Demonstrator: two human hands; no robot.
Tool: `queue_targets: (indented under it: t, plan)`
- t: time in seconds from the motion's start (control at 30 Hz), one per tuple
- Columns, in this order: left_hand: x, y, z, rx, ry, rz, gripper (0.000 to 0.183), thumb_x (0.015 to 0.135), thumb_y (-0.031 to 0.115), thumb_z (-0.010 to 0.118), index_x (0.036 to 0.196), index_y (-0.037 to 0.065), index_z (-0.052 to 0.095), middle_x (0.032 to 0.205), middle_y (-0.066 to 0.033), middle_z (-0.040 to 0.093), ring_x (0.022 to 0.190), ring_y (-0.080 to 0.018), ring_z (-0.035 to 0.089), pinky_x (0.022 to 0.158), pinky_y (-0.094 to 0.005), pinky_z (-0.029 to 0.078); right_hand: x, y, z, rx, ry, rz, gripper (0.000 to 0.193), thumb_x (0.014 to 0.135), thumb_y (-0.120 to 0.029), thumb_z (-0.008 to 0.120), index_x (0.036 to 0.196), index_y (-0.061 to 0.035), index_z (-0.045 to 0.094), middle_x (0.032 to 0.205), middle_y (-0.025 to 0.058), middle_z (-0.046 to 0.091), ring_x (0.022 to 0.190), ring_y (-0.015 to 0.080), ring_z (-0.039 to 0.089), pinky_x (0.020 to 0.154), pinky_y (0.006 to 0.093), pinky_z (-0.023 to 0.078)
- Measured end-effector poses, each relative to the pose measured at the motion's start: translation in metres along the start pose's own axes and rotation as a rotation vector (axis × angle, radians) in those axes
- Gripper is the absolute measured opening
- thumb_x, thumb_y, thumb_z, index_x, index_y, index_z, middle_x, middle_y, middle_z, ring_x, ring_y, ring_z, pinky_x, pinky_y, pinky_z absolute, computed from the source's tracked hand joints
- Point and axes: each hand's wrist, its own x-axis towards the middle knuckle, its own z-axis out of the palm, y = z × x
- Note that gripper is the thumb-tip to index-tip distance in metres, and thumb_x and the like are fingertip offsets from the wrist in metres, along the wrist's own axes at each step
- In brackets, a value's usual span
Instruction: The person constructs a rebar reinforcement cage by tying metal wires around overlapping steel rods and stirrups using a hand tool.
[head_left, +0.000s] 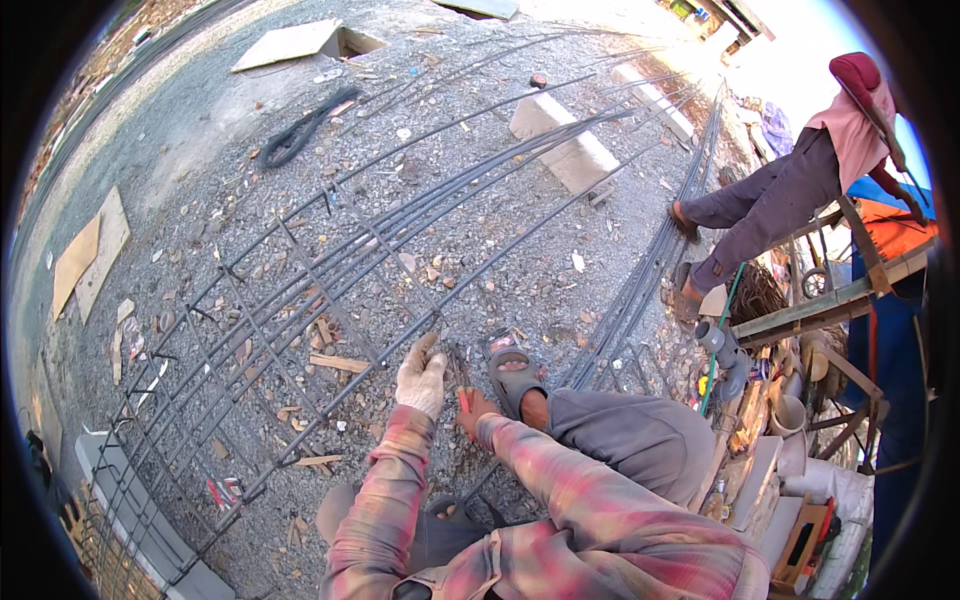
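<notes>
My left hand [422, 378], in a pale work glove, is raised beside the near long bar of a rebar cage [300, 432]. Its fingers are bent together at the steel, and whatever they pinch is too small to make out. Just to its right, my bare right hand [474, 413] is closed around a red-handled hand tool [463, 400]. The dark, narrow head of that tool points away from me, close to the gloved fingers. Square stirrups ring the long bars of the cage, which stretches from the lower left toward the far right.
Concrete blocks [565, 142] prop the bars. A bundle of loose rebar [655, 260] lies on the gravel to the right. Beyond it a person [800, 170] stands by a metal frame [815, 305]. Coiled wire [300, 130] and boards [90, 255] lie left. Another person's hand [72, 520] shows at lower left.
</notes>
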Motion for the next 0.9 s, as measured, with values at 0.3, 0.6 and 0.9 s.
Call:
queue_targets:
  t: [0.3, 0.6, 0.9]
  plan:
    - [0.003, -0.007, 0.002, 0.382, 0.005, 0.059, 0.041, 0.083, 0.015, 0.051, 0.123, 0.008, 0.049, 0.099, -0.0157, 0.064, 0.09, -0.0239, 0.062, 0.078, -0.0338, 0.047, -0.021, 0.001, -0.058, 0.83, -0.598, 0.024, 0.03, 0.071, -0.008, 0.043, 0.098, 0.0009, 0.052, 0.082, 0.0138, 0.058, 0.079, 0.0255, 0.061, 0.068, 0.0418, 0.05]
    - [0.004, 0.003, 0.005, 0.375, -0.05, 0.081, 0.044, 0.082, 0.012, 0.051, 0.125, 0.006, 0.048, 0.076, -0.0023, 0.054, 0.064, -0.0079, 0.052, 0.059, -0.0248, 0.045, -0.059, 0.013, -0.087, 1.076, -0.617, -0.183, 0.077, 0.065, -0.001, 0.043, 0.138, -0.019, 0.028, 0.124, 0.0112, 0.047, 0.113, 0.0237, 0.048, 0.083, 0.0499, 0.044]
    - [0.007, 0.001, 0.002, 0.425, -0.065, 0.118, 0.043, 0.082, 0.011, 0.051, 0.124, 0.004, 0.048, 0.074, -0.0019, 0.054, 0.063, -0.0088, 0.05, 0.058, -0.025, 0.043, -0.079, -0.003, -0.109, 1.168, -0.617, -0.314, 0.08, 0.064, 0.006, 0.039, 0.141, -0.0128, 0.024, 0.14, 0.0056, 0.033, 0.106, 0.0246, 0.052, 0.082, 0.041, 0.046]
